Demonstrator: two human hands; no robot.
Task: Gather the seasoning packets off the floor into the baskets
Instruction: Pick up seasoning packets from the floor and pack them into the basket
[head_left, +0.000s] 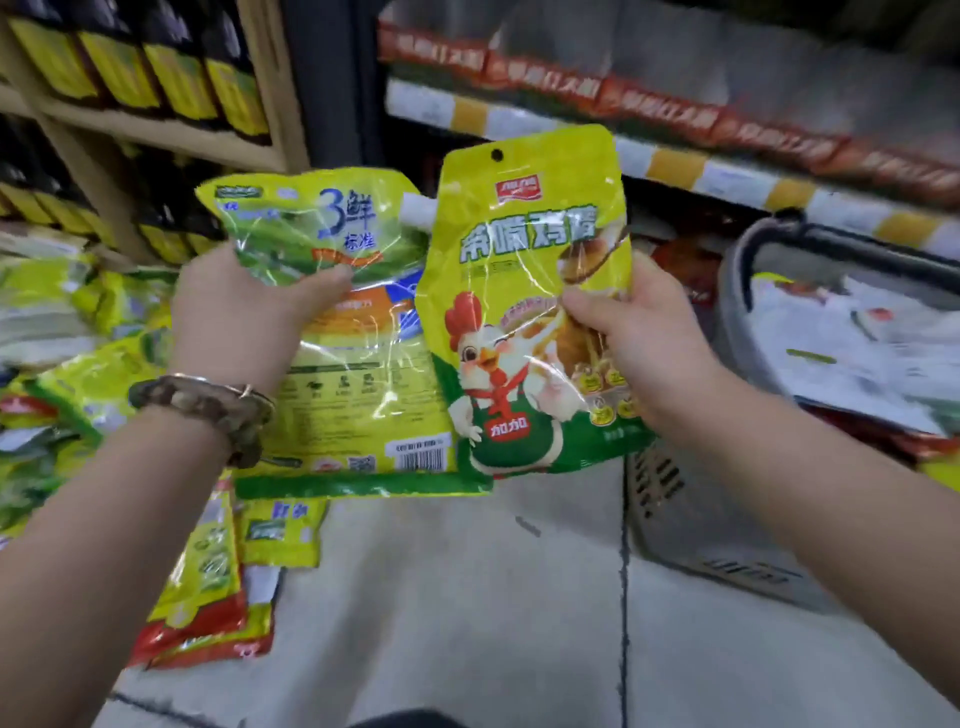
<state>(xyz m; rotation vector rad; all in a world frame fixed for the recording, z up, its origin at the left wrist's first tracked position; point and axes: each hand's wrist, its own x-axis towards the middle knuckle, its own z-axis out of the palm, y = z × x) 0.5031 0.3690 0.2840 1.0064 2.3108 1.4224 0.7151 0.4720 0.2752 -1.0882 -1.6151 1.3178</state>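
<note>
We hold packets in both hands, lifted above the floor (467, 597) of a shop aisle. Our left hand (249, 317) is clamped on two yellow-green packets at once. Its thumb lies across the front of the spouted packet (311, 228), which is printed with a blue 3, and its fingers are hidden behind. Under that one, hanging lower, is the barcode packet (363, 405), its back turned toward us. A beaded bracelet (208, 400) sits on the left wrist.

Our right hand (639, 343) grips the chicken packet (519, 312) by its right edge, thumb on the front, the other fingers out of sight behind it. The packet stands upright with its hang hole at the top and a cartoon rooster in a green apron on its face. Its left edge overlaps the right edge of the barcode packet.

To the right, just beside the right hand, stands a grey basket (675, 530) with slotted walls and a dark handle (750, 275). Pale and red packets lie inside it, blurred.

On the floor to the left, near our left forearm, lie loose packets (208, 582), yellow-green ones over red ones. A larger heap (78, 364) spreads farther left.

Far left, a wooden shelf (156, 130) carries dark bottles (176, 78) with yellow labels. Far right, a shelf rail (675, 166) in white and yellow runs below a row of red packs (670, 104).
</note>
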